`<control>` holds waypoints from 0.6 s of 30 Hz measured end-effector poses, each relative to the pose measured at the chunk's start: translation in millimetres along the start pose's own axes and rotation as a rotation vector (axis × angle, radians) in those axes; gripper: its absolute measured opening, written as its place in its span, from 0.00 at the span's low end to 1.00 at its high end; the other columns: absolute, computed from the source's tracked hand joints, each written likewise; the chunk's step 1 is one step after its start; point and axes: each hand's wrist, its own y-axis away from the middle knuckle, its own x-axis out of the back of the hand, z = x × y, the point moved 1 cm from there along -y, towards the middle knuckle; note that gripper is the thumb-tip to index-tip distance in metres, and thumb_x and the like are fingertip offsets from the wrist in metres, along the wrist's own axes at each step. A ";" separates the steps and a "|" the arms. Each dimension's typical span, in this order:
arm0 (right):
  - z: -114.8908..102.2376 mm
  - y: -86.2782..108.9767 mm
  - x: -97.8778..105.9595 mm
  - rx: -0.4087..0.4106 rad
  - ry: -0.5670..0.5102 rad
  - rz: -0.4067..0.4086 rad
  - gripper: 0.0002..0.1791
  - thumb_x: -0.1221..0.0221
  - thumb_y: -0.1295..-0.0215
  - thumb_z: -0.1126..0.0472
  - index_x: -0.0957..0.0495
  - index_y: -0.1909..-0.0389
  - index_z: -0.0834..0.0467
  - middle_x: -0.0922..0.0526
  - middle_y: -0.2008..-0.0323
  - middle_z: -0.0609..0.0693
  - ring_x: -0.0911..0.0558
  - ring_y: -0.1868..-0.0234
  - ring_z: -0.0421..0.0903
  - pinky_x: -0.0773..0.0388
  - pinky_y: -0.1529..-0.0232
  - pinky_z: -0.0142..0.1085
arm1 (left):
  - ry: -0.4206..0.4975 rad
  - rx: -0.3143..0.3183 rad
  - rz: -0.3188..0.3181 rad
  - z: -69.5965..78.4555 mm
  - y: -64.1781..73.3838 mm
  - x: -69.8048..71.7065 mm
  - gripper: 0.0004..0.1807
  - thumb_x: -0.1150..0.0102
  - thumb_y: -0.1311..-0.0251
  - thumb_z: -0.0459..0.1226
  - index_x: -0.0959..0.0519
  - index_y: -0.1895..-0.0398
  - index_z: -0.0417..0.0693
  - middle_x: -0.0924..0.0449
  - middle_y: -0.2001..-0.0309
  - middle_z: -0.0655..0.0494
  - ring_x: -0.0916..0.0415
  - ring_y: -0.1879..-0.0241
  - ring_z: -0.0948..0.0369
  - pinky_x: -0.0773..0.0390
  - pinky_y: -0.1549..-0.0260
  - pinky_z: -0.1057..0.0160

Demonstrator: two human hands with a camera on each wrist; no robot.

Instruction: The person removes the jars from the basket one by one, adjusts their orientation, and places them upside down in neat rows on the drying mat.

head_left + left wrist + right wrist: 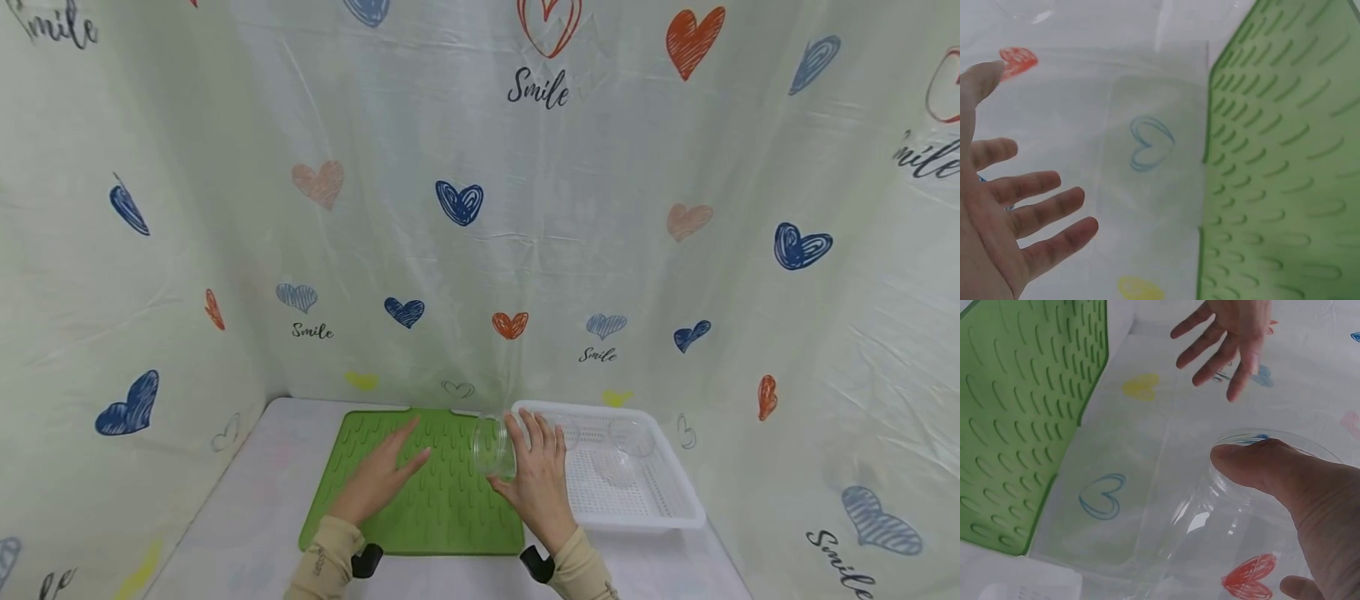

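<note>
My right hand grips a clear cup between thumb and fingers, above the right part of a green drying mat. The cup lies on its side in the air, one round end facing left. In the right wrist view the thumb presses near the rim of the see-through cup. My left hand is over the left half of the mat, its fingers spread and holding nothing. The left wrist view shows that hand with its palm in sight and fingers apart.
A white perforated basket stands right of the mat, with a few clear cups inside, hard to make out. Behind the white-covered table hangs a pale curtain printed with hearts; it also closes in both sides.
</note>
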 end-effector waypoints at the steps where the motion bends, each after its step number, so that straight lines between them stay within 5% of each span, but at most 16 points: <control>1: -0.1 0.1 0.4 0.000 0.001 -0.001 0.62 0.20 0.73 0.42 0.37 0.30 0.52 0.32 0.34 0.60 0.33 0.35 0.62 0.40 0.36 0.66 | 0.014 -0.007 0.002 3.6 -1.1 0.1 0.41 0.59 0.37 0.67 0.53 0.24 0.68 0.49 0.24 0.53 0.47 0.27 0.44 0.45 0.34 0.33; 18: -3.8 1.4 -2.8 0.025 -0.015 0.008 0.61 0.20 0.75 0.43 0.34 0.32 0.53 0.30 0.36 0.61 0.32 0.35 0.63 0.39 0.37 0.67 | 0.214 -0.254 -0.128 61.1 -18.6 -22.2 0.47 0.41 0.40 0.58 0.60 0.25 0.78 0.59 0.22 0.56 0.51 0.27 0.41 0.38 0.41 0.29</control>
